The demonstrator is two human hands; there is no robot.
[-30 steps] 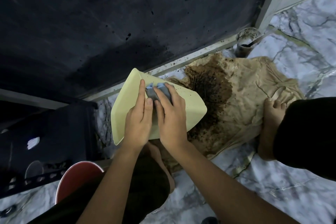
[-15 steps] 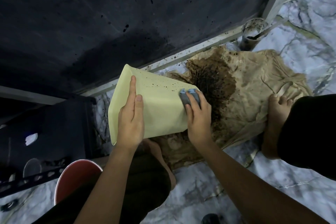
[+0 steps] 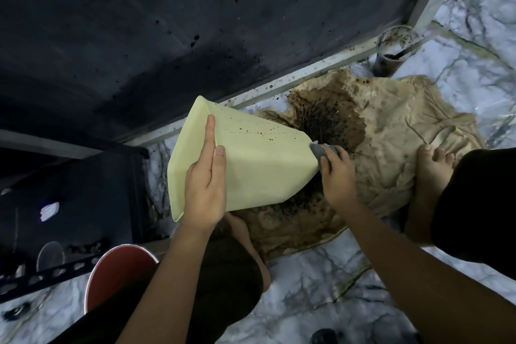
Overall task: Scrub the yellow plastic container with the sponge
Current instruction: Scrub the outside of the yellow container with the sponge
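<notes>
— Over the stained cloth on the marble floor, how far along does the scrubbing look?

— Midway, I would judge. The yellow plastic container is held tilted above the cloth, narrow base toward the right, wide rim toward the left. The broad face nearest the camera looks clean, but dark specks dot the upper face along its ridge lines, so that side seems left to do.

— And the hands?

— The left hand lies on the container near the rim, fingers straight, steadying it. The right hand curls round a grey sponge, pressed at the base corner.

— Materials?

— Smooth, matte, stiff-looking plastic with faceted, tapering sides. The sponge looks soft. The cloth is crumpled, tan, soaked dark brown and gritty beside the base. The floor is glossy, veined stone.
</notes>
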